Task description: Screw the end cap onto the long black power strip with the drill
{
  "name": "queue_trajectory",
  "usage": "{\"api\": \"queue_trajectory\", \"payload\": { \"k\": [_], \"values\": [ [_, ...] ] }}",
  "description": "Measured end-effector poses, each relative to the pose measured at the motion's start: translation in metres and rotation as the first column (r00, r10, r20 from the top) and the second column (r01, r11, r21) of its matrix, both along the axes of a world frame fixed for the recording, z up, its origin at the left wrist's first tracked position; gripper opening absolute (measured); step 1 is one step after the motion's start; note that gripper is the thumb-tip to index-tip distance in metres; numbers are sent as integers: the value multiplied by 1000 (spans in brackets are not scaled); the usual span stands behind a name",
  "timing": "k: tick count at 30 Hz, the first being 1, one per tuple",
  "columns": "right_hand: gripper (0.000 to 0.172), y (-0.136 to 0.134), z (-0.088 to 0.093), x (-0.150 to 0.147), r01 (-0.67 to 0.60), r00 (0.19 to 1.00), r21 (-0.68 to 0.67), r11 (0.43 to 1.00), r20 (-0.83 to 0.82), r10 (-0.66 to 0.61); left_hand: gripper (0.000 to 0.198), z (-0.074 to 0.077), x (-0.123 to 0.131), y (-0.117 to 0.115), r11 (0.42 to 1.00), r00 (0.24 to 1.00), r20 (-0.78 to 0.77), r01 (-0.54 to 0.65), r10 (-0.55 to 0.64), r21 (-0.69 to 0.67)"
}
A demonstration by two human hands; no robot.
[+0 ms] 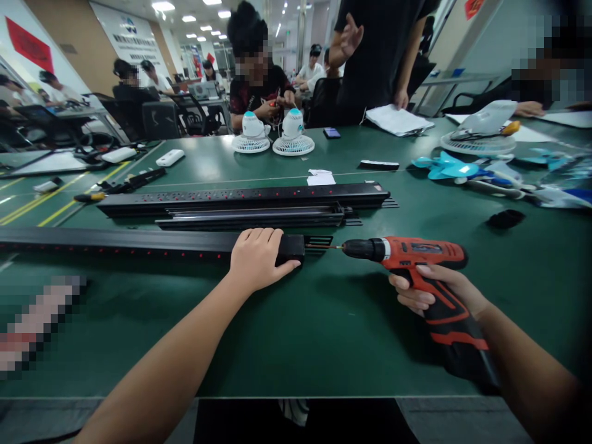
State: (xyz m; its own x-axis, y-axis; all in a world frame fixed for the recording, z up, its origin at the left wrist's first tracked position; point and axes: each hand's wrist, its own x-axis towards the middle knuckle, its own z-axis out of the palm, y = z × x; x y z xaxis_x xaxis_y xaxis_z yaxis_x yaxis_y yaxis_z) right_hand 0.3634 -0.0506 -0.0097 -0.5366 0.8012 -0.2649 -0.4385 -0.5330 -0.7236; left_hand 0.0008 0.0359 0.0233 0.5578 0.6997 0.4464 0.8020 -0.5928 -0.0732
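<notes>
My left hand (257,259) is wrapped over the right end of a long black bar with red dots along its side (176,242), which lies on the green table. In my right hand (435,288) is a red and black cordless drill (423,251), gripped by its handle. The drill points left, and its thin bit reaches toward the slotted bracket (319,242) at the bar's end. Whether the bit touches a screw there is too small to tell. Behind this bar lie a second black bar with red dots (259,196) and a narrower black rail (259,216).
Two small white fans (293,139) stand at the far edge by a seated person (259,92). To the right lie blue fan blades (446,166), a larger fan part (481,132) and a small black object (505,218). A standing person's hand rests on papers (398,119).
</notes>
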Motion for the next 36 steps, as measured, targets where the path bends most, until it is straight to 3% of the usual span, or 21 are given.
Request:
{"api": "queue_trajectory", "payload": {
  "k": [36],
  "values": [
    [31, 1, -2, 3, -9, 1000, -31, 999, 21, 10, 58, -1, 0, 2, 1000, 1000, 8, 8, -8, -8]
  ]
}}
